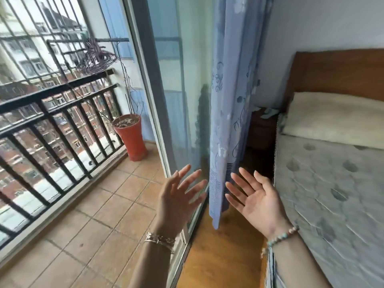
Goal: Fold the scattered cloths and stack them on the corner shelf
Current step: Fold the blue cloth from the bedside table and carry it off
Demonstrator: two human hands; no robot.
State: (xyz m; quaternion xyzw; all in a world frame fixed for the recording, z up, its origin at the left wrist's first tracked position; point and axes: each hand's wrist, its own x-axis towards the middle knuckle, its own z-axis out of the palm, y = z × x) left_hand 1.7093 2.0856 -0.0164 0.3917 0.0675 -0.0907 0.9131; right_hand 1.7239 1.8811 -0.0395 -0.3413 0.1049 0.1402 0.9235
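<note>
Head view shows left hand (pixel 178 196) and right hand (pixel 254 201) raised, fingers spread and empty, beside a blue curtain (pixel 228 100); no cloths or shelf visible, so finding them likely comes next.

- The bed (pixel 332 194) runs off the right edge, and the wooden headboard (pixel 336 73) gets chopped there too.
- The nightstand (pixel 262 129) in the middle is mostly tucked behind the blue curtain (pixel 230 100); whatever's lying on top is too small and dark to make out.
- The wire tangle (pixel 96 57) at upper left is blurry, maybe hangers, can't say.
- Both forearms are cut off at the bottom edge.
</note>
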